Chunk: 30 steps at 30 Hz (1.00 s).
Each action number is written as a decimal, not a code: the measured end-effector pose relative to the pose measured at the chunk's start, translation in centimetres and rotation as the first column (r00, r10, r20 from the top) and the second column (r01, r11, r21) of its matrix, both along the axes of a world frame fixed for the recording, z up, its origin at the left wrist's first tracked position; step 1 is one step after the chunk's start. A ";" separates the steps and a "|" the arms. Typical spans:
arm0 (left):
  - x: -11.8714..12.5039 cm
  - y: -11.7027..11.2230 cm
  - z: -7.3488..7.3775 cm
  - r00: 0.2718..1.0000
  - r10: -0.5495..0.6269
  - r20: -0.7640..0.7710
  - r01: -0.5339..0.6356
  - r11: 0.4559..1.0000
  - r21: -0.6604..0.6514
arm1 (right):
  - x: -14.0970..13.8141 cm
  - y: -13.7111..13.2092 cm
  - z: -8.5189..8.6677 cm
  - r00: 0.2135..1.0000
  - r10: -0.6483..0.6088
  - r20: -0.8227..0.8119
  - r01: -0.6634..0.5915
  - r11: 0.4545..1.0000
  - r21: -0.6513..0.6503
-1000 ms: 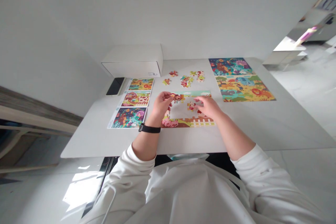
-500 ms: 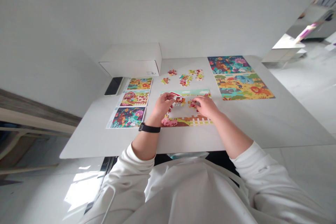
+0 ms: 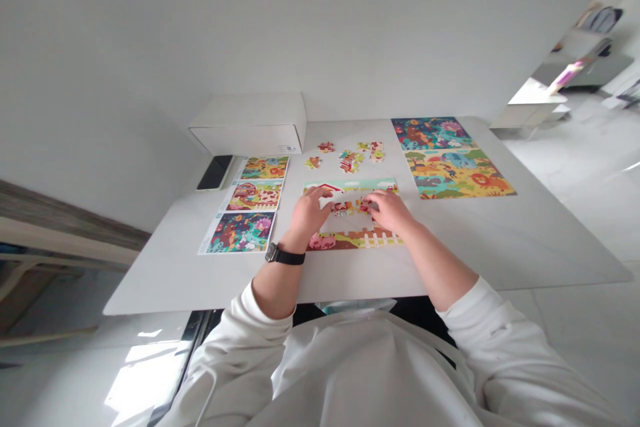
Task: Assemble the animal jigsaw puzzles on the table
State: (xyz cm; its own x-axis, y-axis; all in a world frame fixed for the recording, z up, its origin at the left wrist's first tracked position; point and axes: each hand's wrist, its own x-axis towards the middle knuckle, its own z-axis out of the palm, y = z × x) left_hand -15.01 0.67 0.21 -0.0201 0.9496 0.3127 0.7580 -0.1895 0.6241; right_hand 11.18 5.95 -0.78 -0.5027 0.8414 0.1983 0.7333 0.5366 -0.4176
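A part-built farm puzzle (image 3: 353, 239) lies on the white table (image 3: 450, 247) in front of me. Its border is joined and its middle is still bare. My left hand (image 3: 309, 211), with a black watch on the wrist, rests on the puzzle's left half, fingers curled down on red-and-white pieces (image 3: 345, 205). My right hand (image 3: 390, 209) lies on the right half, fingers pinched on the same small cluster. The two hands nearly meet over the puzzle's middle. Several loose pieces (image 3: 350, 159) lie just beyond the puzzle.
Three picture cards (image 3: 246, 203) lie in a column at the left. A black phone (image 3: 215, 172) and a white box (image 3: 250, 123) sit at the back left. Two finished puzzles (image 3: 450, 160) lie at the back right. A wall runs behind the table.
My left hand has lowered the piece it held up onto the puzzle's middle. My right hand has slid left to meet it. The view has shifted slightly.
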 end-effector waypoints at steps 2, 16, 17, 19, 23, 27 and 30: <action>0.2 0.1 -0.1 0.995 -0.097 -0.039 0.098 0.995 0.020 | 0.0 0.1 -0.2 1.000 0.006 -0.007 -0.006 1.000 0.003; 0.8 0.4 -1.0 0.954 -0.258 -0.155 0.249 0.966 -0.073 | 0.0 0.0 0.0 0.999 0.034 -0.035 -0.034 0.999 0.004; 0.8 0.4 -1.0 0.953 -0.258 -0.156 0.249 0.966 -0.074 | 0.0 0.0 0.0 0.999 0.036 -0.039 -0.036 0.999 0.005; 0.9 0.4 -0.9 0.952 -0.260 -0.159 0.250 0.965 -0.079 | 0.0 0.0 0.0 0.998 0.039 -0.046 -0.039 0.999 0.004; 0.9 0.4 -0.7 0.949 -0.271 -0.159 0.260 0.962 -0.085 | 0.0 0.0 0.2 0.998 0.043 -0.051 -0.044 0.999 -0.006; 0.8 0.4 -0.8 0.950 -0.271 -0.155 0.260 0.962 -0.088 | -0.1 -0.1 0.3 0.996 0.053 -0.065 -0.053 0.999 -0.001; 0.7 0.4 -0.8 0.951 -0.271 -0.149 0.261 0.962 -0.086 | -0.1 -0.1 0.4 0.996 0.060 -0.064 -0.060 0.998 0.004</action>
State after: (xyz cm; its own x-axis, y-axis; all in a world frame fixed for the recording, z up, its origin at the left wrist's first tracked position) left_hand -14.26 1.12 -0.63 0.2803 0.9320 0.2298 0.7754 -0.3610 0.5182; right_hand 11.09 5.85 -0.35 -0.5386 0.8097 0.2331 0.6713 0.5796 -0.4619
